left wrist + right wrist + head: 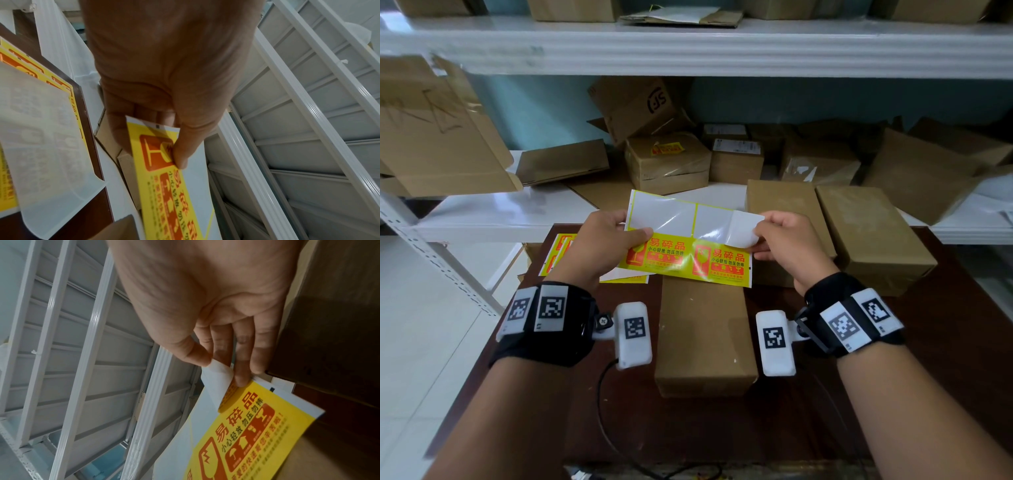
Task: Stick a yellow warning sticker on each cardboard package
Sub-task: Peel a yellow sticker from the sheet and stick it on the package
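I hold a sticker sheet [688,246] above the table, its upper half bare white backing, its lower half two yellow warning stickers. My left hand [613,236] pinches the sheet's left edge [162,146] between thumb and fingers. My right hand [777,240] pinches the curled-up corner of the right yellow sticker [222,379], which is partly peeled with its white underside showing [743,229]. A plain cardboard package [703,339] lies on the dark table right under the sheet. Two more plain packages [787,209] [869,233] lie to the right.
More yellow sticker sheets [558,253] lie at the table's left edge. The white shelf [493,212] behind holds several cardboard boxes, one [667,161] bearing a yellow sticker. An open carton [434,137] hangs at the left. A black cable [606,411] runs from my left wrist.
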